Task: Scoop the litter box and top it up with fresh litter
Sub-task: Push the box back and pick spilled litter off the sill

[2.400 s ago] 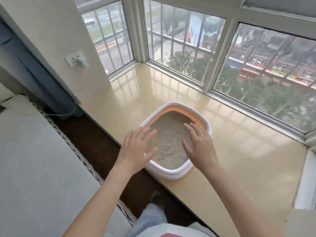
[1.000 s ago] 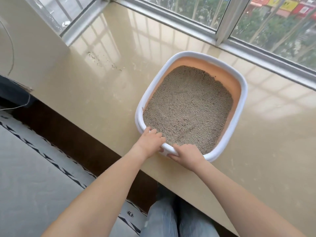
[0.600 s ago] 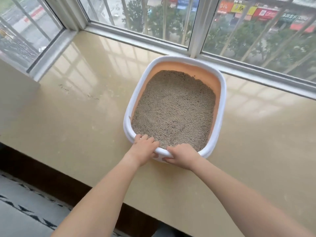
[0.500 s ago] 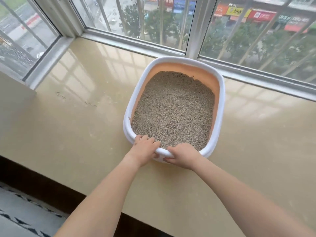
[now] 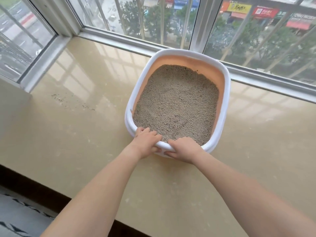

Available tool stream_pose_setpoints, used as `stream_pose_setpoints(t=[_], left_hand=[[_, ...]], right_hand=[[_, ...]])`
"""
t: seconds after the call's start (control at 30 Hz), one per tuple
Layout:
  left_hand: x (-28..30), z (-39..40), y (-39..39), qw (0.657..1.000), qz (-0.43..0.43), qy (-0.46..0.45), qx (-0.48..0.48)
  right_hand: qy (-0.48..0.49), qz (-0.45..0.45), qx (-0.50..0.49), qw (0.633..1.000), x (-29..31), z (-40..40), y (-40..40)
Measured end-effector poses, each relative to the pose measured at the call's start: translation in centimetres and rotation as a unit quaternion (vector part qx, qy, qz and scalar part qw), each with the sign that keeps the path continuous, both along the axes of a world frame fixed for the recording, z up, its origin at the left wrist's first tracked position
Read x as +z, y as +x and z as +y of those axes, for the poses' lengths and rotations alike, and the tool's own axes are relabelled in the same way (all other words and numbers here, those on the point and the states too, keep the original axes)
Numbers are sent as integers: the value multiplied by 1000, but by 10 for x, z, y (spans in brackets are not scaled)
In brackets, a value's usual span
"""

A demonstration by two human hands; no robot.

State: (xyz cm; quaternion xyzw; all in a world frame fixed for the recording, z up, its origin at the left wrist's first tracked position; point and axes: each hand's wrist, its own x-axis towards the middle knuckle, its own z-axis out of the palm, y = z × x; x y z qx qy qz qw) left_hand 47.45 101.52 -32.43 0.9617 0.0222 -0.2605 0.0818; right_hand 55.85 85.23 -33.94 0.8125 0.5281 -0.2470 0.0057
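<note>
Two hands grip one litter box (image 5: 224, 106) by its near rim. The left hand (image 5: 145, 144) curls over the rim toward the near left corner, fingers hooked inside the box just above the litter and thumb tucked under the outer lip. The right hand (image 5: 183, 149) sits just beside it on the same rim, fingers folded over the top edge and thumb pressed against the white outer wall below. The two hands are close together, with a short stretch of bare rim between them.

The box has a white outer shell and an orange inner wall, and it rests on a glossy beige surface (image 5: 85, 134). One bed of grey-brown litter (image 5: 177, 103) fills the box ahead of the hands, reaching higher up the far wall than the near one. No scoop or litter bag can be seen.

Ahead of the hands and beyond the box runs a window (image 5: 171, 19) with a white frame; the box's far rim lies near the frame's lower rail. To the left of the left hand, well apart from the box, a thin scatter of dark specks (image 5: 68, 101) lies on the surface. Behind the left forearm, at the near left corner, one patterned rug (image 5: 15, 218) shows on the floor below the surface's edge.
</note>
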Motion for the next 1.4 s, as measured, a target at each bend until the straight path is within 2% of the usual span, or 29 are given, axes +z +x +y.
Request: stream_pose_setpoints(t=[0.27, 0.43, 0.67, 0.83, 1.13, 1.3, 1.4], left_hand=[[-6, 4, -3, 999, -28, -34, -5], [-8, 6, -7, 997, -47, -45, -27], [-9, 38, -5, 989, -43, -45, -135], [-10, 61, 9, 976, -33, -33, -212], [1, 89, 62, 939, -16, 66, -336], [2, 110, 91, 925, -65, 164, -338], [-7, 124, 100, 927, -129, 123, -331]], right_hand=[[-20, -9, -28, 999, 5, 1, -6], [-45, -14, -82, 996, 12, 5, -17], [-42, -25, -183, 982, 7, 24, -57], [-33, -13, -273, 961, 0, 43, -74], [-20, -2, -375, 927, 1, 87, -61], [25, 21, -453, 891, -1, 134, -41], [54, 33, -503, 862, -1, 161, -22]])
